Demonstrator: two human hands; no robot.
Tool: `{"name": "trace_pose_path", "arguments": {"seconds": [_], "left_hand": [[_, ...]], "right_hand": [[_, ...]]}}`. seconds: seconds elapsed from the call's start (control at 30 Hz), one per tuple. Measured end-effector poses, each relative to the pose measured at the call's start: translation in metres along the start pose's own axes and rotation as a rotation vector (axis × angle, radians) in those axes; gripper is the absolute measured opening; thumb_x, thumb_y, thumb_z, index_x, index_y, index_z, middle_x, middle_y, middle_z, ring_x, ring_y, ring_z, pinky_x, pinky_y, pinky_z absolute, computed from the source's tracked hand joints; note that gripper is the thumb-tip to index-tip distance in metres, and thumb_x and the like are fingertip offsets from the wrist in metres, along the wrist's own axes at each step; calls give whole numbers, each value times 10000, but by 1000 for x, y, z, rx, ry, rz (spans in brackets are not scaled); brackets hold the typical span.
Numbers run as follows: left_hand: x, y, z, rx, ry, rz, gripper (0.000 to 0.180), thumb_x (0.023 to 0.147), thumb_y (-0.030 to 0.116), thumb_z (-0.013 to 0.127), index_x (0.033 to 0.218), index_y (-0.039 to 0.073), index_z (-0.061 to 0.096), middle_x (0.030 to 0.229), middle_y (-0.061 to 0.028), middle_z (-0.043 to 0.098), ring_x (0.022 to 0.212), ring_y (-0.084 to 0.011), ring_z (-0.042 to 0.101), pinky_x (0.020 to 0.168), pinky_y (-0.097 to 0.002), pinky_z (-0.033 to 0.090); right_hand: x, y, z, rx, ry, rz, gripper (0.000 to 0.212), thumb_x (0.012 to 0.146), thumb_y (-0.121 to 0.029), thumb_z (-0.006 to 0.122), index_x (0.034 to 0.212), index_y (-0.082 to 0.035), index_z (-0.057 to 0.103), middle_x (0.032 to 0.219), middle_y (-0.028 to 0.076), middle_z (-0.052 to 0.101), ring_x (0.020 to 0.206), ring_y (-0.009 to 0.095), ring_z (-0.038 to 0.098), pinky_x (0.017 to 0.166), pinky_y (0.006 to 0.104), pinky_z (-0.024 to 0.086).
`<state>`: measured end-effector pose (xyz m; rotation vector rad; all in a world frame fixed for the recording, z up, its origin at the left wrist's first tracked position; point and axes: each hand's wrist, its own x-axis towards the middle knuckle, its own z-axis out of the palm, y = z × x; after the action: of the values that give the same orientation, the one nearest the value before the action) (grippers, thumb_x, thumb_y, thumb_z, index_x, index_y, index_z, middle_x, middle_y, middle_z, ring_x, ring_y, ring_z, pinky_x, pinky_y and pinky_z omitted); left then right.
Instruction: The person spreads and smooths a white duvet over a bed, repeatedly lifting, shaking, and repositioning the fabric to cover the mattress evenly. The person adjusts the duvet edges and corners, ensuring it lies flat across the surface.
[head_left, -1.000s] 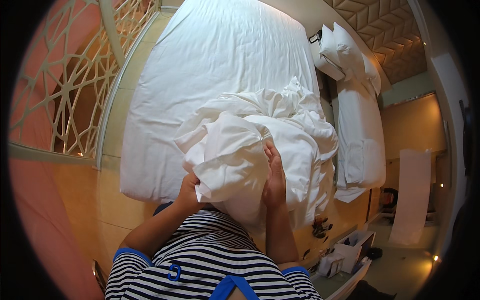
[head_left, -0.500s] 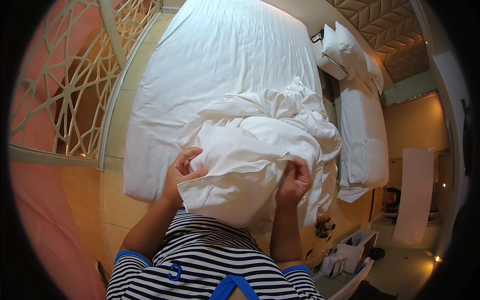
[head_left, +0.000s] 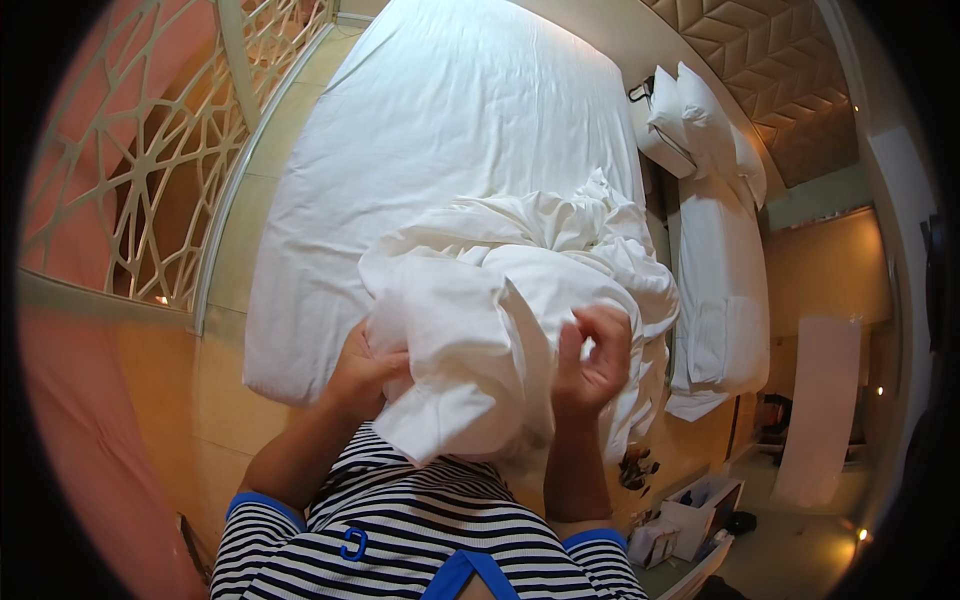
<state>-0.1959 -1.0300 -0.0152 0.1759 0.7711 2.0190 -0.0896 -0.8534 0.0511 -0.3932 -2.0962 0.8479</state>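
A piece of white bed linen (head_left: pixel 455 340) is bunched in front of my striped shirt, its near corner hanging down toward me. My left hand (head_left: pixel 368 370) grips its left side, with the thumb on top and the other fingers partly hidden by the fabric. To the right of the cloth, my right hand (head_left: pixel 593 360) is raised with loosely curled fingers. A gap shows between thumb and fingers, and no fabric is visible in them. Just beyond lies a crumpled white duvet (head_left: pixel 540 215), heaped on the near right part of the bed (head_left: pixel 450 110).
A narrow bench (head_left: pixel 725 290) to the right of the bed carries white bedding and pillows (head_left: pixel 690 110). A lattice screen (head_left: pixel 165 190) stands at the left beside a pink curtain (head_left: pixel 90 430). White boxes (head_left: pixel 690 520) sit at the lower right.
My right hand has come away from the linen's edge and risen slightly. The freed side of the cloth has folded over to the left, while my left hand keeps its hold.
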Motion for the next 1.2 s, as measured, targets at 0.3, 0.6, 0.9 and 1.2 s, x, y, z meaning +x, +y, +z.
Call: {"name": "trace_pose_path", "arguments": {"seconds": [0.3,0.6,0.9,1.2], "left_hand": [[-6,7,20,331,-155,66,665,678,67,597,1247,16,257,1066,-82,471,1011,-150,434,854,-292,352],[11,-6,29,1276,-68,198,580,645,179,632,1133,-8,378,811,-176,570,735,-297,557,679,-356,420],[32,-90,-15,-296,-279,-324,366,852,183,405,1198,113,306,1043,-33,452,913,-103,465,718,-221,415],[-3,-31,14,145,-418,-57,774,662,182,681,1265,62,211,1183,-40,355,1117,-149,322,929,-289,263]], "right_hand": [[-23,-46,-9,133,-317,216,100,653,52,576,745,27,542,683,66,532,562,100,470,497,185,369],[-21,-70,-25,307,-160,253,111,728,39,532,834,31,563,743,98,566,624,112,504,545,195,392],[-24,-51,13,148,-415,110,192,699,115,528,868,33,569,951,130,556,771,182,558,651,240,450],[-53,-37,4,-328,-339,87,316,613,-38,638,897,21,511,841,160,529,765,341,494,682,374,399]]}}
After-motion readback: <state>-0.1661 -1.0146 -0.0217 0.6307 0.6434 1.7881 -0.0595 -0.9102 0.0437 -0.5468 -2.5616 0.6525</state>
